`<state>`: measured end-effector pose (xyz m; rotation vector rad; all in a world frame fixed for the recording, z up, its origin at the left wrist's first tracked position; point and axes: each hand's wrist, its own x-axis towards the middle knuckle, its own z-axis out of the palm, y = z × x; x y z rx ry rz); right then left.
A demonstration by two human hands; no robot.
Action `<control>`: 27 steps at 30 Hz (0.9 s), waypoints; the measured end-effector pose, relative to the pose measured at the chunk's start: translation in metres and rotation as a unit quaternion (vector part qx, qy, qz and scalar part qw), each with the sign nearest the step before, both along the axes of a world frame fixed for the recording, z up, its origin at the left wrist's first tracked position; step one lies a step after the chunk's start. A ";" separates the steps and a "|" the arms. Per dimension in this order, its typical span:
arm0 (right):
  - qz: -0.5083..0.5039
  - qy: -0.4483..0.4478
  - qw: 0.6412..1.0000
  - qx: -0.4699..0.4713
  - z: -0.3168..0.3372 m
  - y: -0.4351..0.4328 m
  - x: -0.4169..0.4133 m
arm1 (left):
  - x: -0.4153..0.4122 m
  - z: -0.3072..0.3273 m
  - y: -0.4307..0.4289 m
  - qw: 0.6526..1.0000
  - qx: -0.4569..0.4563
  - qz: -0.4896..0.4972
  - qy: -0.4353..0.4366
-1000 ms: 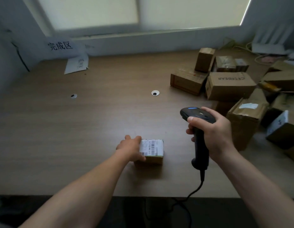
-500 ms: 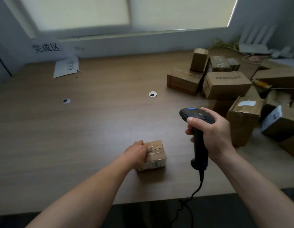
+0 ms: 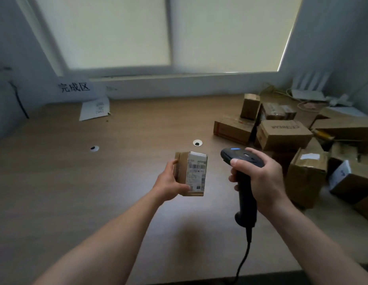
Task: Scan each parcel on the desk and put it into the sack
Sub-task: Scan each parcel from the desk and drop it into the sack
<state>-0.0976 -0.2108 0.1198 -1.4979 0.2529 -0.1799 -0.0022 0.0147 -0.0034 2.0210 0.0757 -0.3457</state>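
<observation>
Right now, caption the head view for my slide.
Left hand holds a labelled parcel above the desk; right hand grips the scanner.

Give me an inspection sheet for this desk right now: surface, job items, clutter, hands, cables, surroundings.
Surface: wooden desk, two grommet holes.
Job's things: small parcel held above the desk, label facing the camera; scanner beside it; pile of parcels at right; sack not seen.
Clutter: loose paper sheet at the back left.
Hands: left hand grips the small parcel; right hand grips the scanner handle.
Cables: scanner cable drops over the near edge; loose wires in the far right corner.
Surroundings: window with drawn blind, wall sign, white router.
</observation>
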 end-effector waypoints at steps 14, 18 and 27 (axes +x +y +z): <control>0.154 -0.074 0.985 0.016 0.063 0.057 -0.018 | -0.033 0.105 0.063 0.976 -0.101 0.152 -0.119; 0.183 -0.089 0.979 0.019 0.072 0.059 -0.030 | -0.050 0.113 0.073 0.968 -0.100 0.190 -0.131; 0.229 -0.100 0.967 0.041 0.077 0.060 -0.059 | -0.110 0.130 0.078 0.952 -0.083 0.242 -0.169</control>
